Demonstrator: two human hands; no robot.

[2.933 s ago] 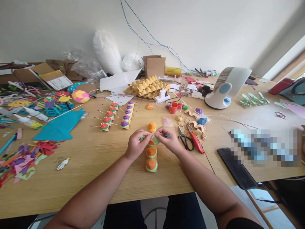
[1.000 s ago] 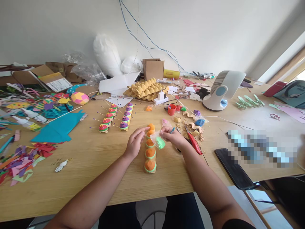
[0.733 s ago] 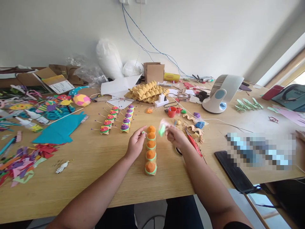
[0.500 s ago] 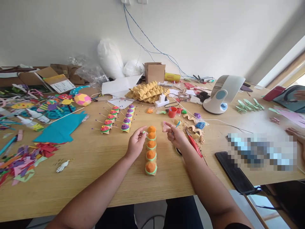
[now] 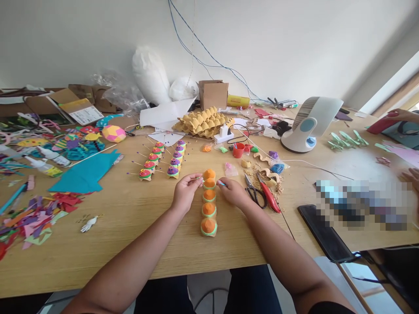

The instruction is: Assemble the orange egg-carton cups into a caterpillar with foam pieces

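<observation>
So, the left hand is near the middle of the frame, and its fingers pinch a tiny pale bit. The right hand, a little to the right, has its fingers closed on a thin blue stick. Between the hands, a row of orange bumps with green edges runs down the table. Black scissors lie just right of the right hand.

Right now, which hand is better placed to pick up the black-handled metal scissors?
Probably the right hand: the scissors lie beside it, though it holds a slim blue tool. The left hand is across the row of orange-topped carton cups.
</observation>
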